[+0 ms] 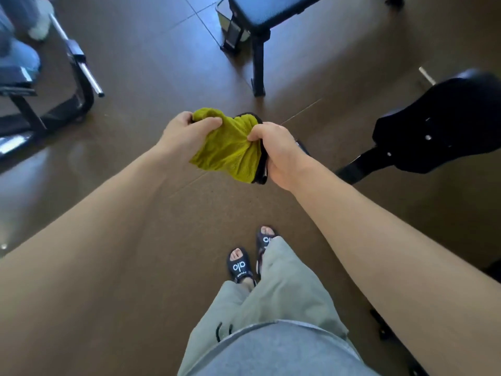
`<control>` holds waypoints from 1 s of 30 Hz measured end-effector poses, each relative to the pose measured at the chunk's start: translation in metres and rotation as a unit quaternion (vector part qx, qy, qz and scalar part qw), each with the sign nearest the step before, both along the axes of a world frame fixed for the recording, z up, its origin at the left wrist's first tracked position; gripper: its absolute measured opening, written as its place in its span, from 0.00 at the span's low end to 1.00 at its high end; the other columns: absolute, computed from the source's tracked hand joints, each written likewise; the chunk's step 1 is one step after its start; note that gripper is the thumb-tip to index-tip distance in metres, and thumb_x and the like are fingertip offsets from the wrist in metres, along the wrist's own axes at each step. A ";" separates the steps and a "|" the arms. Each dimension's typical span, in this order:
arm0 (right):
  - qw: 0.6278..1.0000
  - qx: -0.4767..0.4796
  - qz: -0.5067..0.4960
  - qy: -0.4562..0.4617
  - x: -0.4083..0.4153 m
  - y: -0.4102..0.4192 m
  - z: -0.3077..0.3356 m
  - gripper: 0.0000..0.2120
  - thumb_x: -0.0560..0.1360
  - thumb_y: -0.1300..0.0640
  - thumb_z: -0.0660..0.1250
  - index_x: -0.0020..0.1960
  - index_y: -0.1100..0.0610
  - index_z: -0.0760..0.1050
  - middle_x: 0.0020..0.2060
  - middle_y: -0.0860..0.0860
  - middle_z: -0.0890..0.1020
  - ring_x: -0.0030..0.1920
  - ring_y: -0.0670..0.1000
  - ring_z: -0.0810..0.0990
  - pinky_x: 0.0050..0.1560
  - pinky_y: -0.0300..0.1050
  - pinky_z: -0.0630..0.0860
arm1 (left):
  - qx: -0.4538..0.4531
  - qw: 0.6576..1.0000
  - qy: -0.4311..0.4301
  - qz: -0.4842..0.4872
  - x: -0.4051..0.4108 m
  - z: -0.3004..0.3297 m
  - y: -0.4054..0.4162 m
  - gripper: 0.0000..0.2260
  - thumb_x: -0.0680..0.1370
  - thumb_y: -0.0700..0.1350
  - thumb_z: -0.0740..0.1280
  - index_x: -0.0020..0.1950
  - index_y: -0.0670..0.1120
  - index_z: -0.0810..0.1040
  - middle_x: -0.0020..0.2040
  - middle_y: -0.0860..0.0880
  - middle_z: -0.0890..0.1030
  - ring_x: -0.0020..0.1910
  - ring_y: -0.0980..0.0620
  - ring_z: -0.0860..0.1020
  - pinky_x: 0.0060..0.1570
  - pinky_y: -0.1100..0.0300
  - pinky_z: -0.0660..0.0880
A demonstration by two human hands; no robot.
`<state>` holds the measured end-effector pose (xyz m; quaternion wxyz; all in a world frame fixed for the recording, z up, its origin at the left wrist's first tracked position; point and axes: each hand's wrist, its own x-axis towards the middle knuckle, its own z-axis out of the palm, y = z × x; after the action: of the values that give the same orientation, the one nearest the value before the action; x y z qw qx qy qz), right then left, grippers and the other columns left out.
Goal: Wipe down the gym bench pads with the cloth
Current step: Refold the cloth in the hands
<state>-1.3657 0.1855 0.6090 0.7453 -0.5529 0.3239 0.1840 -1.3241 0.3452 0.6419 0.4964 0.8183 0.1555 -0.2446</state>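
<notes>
Yellow-green cloth [230, 147] with black edging, pinched between left hand [184, 131] and right hand [276, 150] above brown floor [141, 50]. Padded bench [273, 12] ahead; black pad [439, 123] at right; sandals [240, 264] below.

brown floor [135, 77] | bench frame [259, 66], machine base [67, 109], sandalled feet [240, 264]

bench pad [271, 12] cropped at top, left-edge machine [16, 74] blurred
</notes>
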 end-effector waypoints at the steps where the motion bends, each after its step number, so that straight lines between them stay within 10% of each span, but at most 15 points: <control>1: 1.000 0.005 -0.008 0.003 0.022 0.003 0.000 0.26 0.62 0.58 0.68 0.58 0.65 0.79 0.61 0.66 0.82 0.60 0.67 0.82 0.61 0.71 0.78 | 0.007 1.000 -0.003 -0.008 0.025 0.002 0.000 0.13 0.79 0.51 0.72 0.60 0.47 0.79 0.51 0.51 0.81 0.46 0.56 0.80 0.42 0.64 0.76; 5: 0.999 0.020 -0.033 -0.015 0.118 0.002 -0.001 0.29 0.62 0.54 0.76 0.60 0.65 0.80 0.54 0.63 0.86 0.54 0.63 0.86 0.59 0.67 0.81 | 0.052 0.998 -0.012 -0.041 0.129 0.001 -0.005 0.11 0.79 0.52 0.71 0.58 0.49 0.77 0.54 0.50 0.80 0.52 0.51 0.79 0.50 0.58 0.76; 10: 0.999 -0.006 -0.046 -0.022 0.235 -0.014 -0.016 0.06 0.74 0.64 0.75 0.48 0.60 0.80 0.48 0.58 0.86 0.49 0.59 0.86 0.57 0.61 0.83 | 0.078 0.995 0.003 -0.059 0.248 -0.007 -0.015 0.12 0.78 0.49 0.72 0.61 0.50 0.78 0.57 0.50 0.80 0.56 0.50 0.79 0.52 0.58 0.74; 20: 0.997 -0.028 -0.073 -0.013 0.462 -0.018 -0.020 0.18 0.74 0.62 0.75 0.63 0.60 0.78 0.55 0.56 0.85 0.54 0.56 0.85 0.59 0.58 0.82 | 0.050 0.997 0.026 -0.060 0.492 -0.012 -0.020 0.16 0.77 0.50 0.72 0.64 0.50 0.77 0.61 0.48 0.81 0.59 0.48 0.80 0.61 0.52 0.78; 30: 0.983 -0.085 -0.161 0.015 0.661 -0.018 -0.047 0.04 0.76 0.63 0.73 0.45 0.56 0.79 0.46 0.54 0.84 0.49 0.54 0.83 0.56 0.53 0.80 | 0.035 0.990 0.037 -0.134 0.721 -0.052 -0.044 0.13 0.77 0.46 0.73 0.60 0.49 0.76 0.51 0.51 0.80 0.47 0.54 0.80 0.42 0.60 0.77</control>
<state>-0.7048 0.1672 0.5624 0.7104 -0.5521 0.4345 0.0415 -0.6028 0.3014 0.5900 0.4240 0.8390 0.0714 -0.3335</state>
